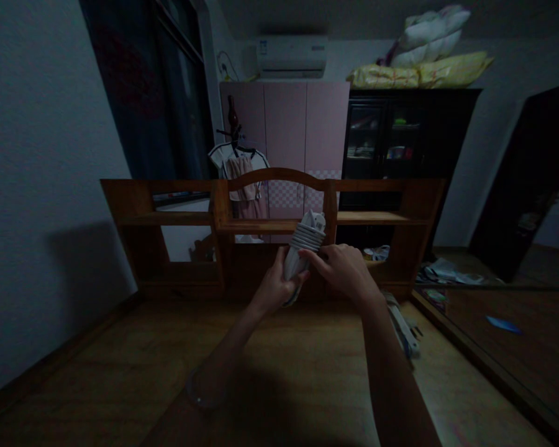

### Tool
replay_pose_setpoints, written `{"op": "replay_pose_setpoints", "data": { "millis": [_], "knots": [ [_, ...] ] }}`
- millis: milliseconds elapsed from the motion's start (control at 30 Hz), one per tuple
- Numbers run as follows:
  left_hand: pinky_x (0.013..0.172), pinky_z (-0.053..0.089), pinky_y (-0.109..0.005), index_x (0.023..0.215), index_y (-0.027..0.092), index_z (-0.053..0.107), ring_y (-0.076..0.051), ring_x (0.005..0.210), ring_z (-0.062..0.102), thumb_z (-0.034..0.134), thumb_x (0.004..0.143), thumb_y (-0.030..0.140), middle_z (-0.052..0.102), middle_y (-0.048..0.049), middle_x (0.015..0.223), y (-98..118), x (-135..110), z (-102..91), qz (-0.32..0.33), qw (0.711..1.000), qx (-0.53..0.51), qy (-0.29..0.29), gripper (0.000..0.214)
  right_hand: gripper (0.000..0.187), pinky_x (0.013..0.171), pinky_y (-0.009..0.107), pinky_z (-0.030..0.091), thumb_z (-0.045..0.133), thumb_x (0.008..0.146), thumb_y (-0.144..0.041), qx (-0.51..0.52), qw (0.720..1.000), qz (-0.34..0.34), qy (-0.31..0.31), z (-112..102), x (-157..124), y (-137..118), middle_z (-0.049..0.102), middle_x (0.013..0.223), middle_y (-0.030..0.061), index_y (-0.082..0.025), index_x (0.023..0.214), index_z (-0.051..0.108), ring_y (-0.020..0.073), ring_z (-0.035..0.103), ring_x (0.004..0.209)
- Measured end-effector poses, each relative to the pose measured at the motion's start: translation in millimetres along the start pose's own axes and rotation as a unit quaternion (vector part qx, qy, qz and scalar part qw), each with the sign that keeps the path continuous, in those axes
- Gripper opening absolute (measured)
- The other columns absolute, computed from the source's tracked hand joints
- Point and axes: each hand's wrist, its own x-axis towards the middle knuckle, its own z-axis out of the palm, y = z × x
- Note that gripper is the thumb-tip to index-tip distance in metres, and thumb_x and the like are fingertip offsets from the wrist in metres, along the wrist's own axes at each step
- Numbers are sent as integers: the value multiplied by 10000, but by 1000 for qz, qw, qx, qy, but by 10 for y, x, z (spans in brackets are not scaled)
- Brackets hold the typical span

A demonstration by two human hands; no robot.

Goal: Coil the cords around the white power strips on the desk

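Note:
A white power strip (298,261), its pale cord (308,239) coiled several times around the upper part, is held up in front of me, tilted to the right. My left hand (276,284) is closed around its lower end. The fingers of my right hand (345,266) are closed at the right side of the coils, and the thumb presses across the cord just below them. The far fingertips of the right hand are hidden. To the right of my right forearm, a pale strip-shaped thing with a plug (415,333) lies on the wooden surface, partly hidden by the arm.
A wooden shelf unit (274,226) with open compartments stands beyond my hands on the wooden surface (168,360). A wall (37,186) bounds the left. A raised edge (470,366) runs along the right, with a blue item (503,324) beyond it. The room is dim.

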Motion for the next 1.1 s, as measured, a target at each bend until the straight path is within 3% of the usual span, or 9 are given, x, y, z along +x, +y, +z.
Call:
{"op": "replay_pose_setpoints", "data": {
  "millis": [133,333,533,767,867,967,1100],
  "knots": [
    [861,461,-296,1199,200,409,-199,1016,581,656,752,352,578,-73,1149,-36,44,7,-16,998,-60,19,533,578,586,269,333,377,894,-610,59,998,16,-4,-14,-5,38,695,724,126,-167,692,688,226,649,729],
    [864,473,-289,1200,198,393,-200,1042,576,678,734,389,553,-83,1192,-108,95,-25,-61,989,-134,35,579,247,658,230,393,581,820,-366,240,970,3,-40,15,-3,105,702,875,54,-162,906,690,183,621,806],
    [815,488,-302,1203,179,365,-205,963,606,689,726,390,587,-86,1102,-205,116,-11,-96,988,-123,23,614,128,626,224,369,577,759,-206,248,968,25,2,111,-10,40,667,793,38,-152,854,644,156,590,736],
    [788,488,-312,1181,204,391,-215,929,629,673,740,417,617,-81,1081,-270,75,18,-69,997,-17,14,565,78,612,223,347,556,764,-196,217,976,-5,-7,100,-39,49,645,800,44,-168,831,584,159,569,740],
    [742,500,-310,1187,214,376,-205,843,653,706,708,415,624,-87,1072,-277,63,37,-68,998,-18,3,615,150,582,219,335,575,765,-222,211,977,-26,-5,56,-46,85,629,778,24,-178,906,556,156,566,701],
    [618,518,-301,1207,226,317,-179,672,660,710,705,416,638,-76,993,-312,72,80,-86,991,-95,-27,665,381,578,219,350,586,768,-228,227,973,-30,9,24,-43,95,628,785,2,-194,1133,482,161,578,677],
    [622,519,-291,1195,218,350,-161,665,653,752,663,396,643,-65,965,-372,105,114,-102,989,-104,17,690,632,631,239,399,594,781,-207,213,976,-38,40,41,-15,42,658,874,20,-234,1356,332,186,614,737]
  ]
}}
